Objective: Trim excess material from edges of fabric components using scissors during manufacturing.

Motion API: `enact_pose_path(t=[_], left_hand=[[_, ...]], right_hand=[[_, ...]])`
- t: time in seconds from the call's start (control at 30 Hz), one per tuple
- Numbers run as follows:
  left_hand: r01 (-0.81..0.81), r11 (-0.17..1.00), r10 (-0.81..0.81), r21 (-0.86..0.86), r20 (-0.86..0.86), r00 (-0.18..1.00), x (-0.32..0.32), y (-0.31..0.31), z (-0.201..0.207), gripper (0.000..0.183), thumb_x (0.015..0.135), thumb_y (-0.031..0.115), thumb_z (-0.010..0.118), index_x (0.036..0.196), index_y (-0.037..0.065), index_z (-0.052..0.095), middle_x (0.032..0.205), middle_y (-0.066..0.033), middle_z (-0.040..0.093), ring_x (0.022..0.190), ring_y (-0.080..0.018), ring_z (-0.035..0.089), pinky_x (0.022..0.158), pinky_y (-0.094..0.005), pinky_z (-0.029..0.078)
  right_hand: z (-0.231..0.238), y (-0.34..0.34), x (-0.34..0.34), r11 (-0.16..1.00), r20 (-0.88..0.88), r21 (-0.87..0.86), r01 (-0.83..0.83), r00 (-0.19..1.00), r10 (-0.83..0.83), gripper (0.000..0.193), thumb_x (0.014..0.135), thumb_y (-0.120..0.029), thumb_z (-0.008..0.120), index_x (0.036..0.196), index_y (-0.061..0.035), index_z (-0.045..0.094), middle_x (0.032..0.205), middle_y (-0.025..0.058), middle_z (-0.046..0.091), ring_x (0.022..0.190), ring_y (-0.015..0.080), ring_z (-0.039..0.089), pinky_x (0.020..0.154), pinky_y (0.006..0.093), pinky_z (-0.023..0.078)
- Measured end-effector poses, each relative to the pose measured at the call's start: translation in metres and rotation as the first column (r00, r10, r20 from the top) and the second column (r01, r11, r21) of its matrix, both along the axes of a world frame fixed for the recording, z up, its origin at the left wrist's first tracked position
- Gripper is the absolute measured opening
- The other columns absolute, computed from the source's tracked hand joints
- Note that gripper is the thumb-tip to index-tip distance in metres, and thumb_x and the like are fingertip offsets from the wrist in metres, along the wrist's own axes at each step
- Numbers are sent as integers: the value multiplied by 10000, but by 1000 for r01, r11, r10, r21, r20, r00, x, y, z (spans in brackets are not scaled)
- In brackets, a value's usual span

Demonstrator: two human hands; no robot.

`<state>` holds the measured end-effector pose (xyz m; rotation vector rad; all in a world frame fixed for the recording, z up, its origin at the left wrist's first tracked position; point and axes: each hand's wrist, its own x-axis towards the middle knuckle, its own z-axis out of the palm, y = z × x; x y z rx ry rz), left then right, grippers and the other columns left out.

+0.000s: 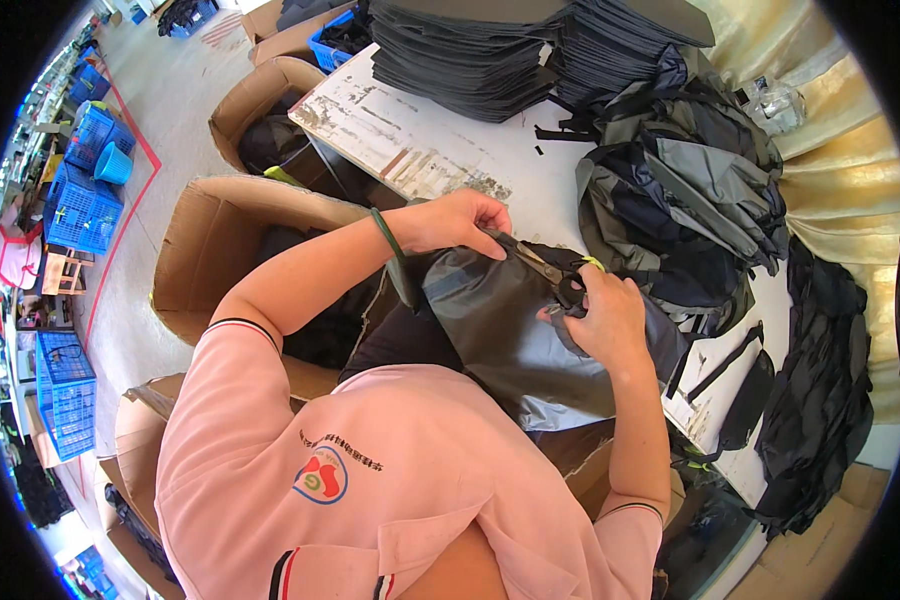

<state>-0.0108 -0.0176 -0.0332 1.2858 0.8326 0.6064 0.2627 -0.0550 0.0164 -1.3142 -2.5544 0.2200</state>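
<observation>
My right hand [610,312] grips a pair of scissors [540,262] by its dark handles, the blades pointing up and left. Those blades lie along the upper edge of a dark grey fabric piece [510,335], which drapes over the table's near edge toward my lap. My left hand [462,222] pinches the fabric's edge near the scissor tips. Whether the blades are parted is too small to tell. A bit of yellow shows beside my right fingers.
A white worn table [440,150] carries tall stacks of black sheets [460,60], a heap of grey and black fabric [680,200] and black strips [820,380]. Open cardboard boxes [185,260] stand at my left. Blue crates [82,210] line the floor farther left.
</observation>
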Motion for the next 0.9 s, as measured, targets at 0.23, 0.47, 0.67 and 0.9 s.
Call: enact_pose_path(t=[0.23, 0.47, 0.67, 0.9], left_hand=[[34, 999, -34, 14, -27, 999, 2, -1, 4, 156, 768, 24, 732, 856, 38, 604, 761, 56, 540, 711, -36, 457, 651, -204, 376], [54, 998, -52, 45, -53, 997, 0, -2, 1, 162, 776, 63, 741, 882, 33, 622, 733, 50, 536, 694, -48, 466, 612, -217, 381], [53, 996, -51, 70, -35, 998, 1, 0, -2, 170, 773, 66, 746, 884, 35, 621, 739, 52, 536, 694, -45, 466, 615, -212, 381], [-6, 994, 11, 112, -40, 999, -1, 12, 11, 145, 783, 94, 749, 868, 44, 643, 758, 41, 586, 713, -47, 504, 644, -207, 405]], right_hand=[[4, 0, -4, 998, 35, -67, 11, 999, -9, 541, 574, -471, 832, 799, -72, 544, 651, 68, 597, 653, 279, 592, 638, 375, 396], [7, -4, 3, 996, 87, -88, 34, 996, -26, 528, 568, -484, 835, 741, -78, 544, 585, 106, 584, 603, 332, 588, 614, 391, 422], [2, -8, 11, 964, 3, -198, 176, 984, -179, 505, 578, -446, 838, 765, -77, 549, 610, 111, 595, 620, 345, 588, 628, 404, 439], [-12, -11, 33, 976, -114, -164, 147, 979, -166, 442, 635, -297, 847, 864, -57, 556, 722, 127, 620, 670, 371, 593, 614, 395, 454]])
